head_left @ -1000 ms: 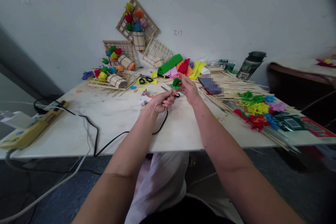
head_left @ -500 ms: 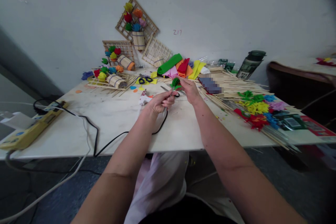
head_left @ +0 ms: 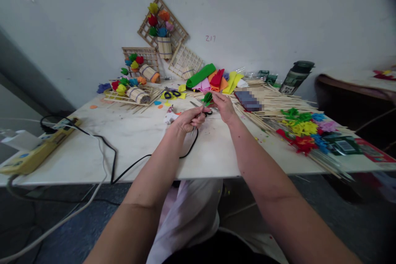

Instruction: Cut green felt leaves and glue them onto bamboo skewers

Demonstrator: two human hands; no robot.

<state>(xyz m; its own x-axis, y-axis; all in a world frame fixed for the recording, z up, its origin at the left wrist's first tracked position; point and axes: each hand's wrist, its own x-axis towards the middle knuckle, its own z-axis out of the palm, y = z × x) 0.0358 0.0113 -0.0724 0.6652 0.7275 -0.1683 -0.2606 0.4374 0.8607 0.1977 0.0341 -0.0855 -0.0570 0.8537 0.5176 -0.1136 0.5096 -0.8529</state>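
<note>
Between my hands is a small green craft flower (head_left: 207,98) with folded petals. My left hand (head_left: 192,119) is closed around its thin stem, just below the green. The fingertips of my right hand (head_left: 224,107) pinch the flower's right side; its exact grip there is partly hidden. Behind my left fingers lies a pair of scissors (head_left: 209,112), with part of its blade and a black handle showing. A white glue gun (head_left: 170,118) with a patterned end rests just left of my left hand, and a black cord runs beneath my wrist.
Stick lattices with flower baskets (head_left: 165,47) stand at the back left. Coloured felt sheets (head_left: 201,75), a heap of wooden sticks (head_left: 272,97) and a dark bottle (head_left: 297,77) line the back. Cut felt pieces (head_left: 301,128) lie right; a yellow power strip (head_left: 40,148) sits left.
The view has shifted very slightly. Both hands keep their hold on the green flower, whose petals look a little more spread and upright now.
</note>
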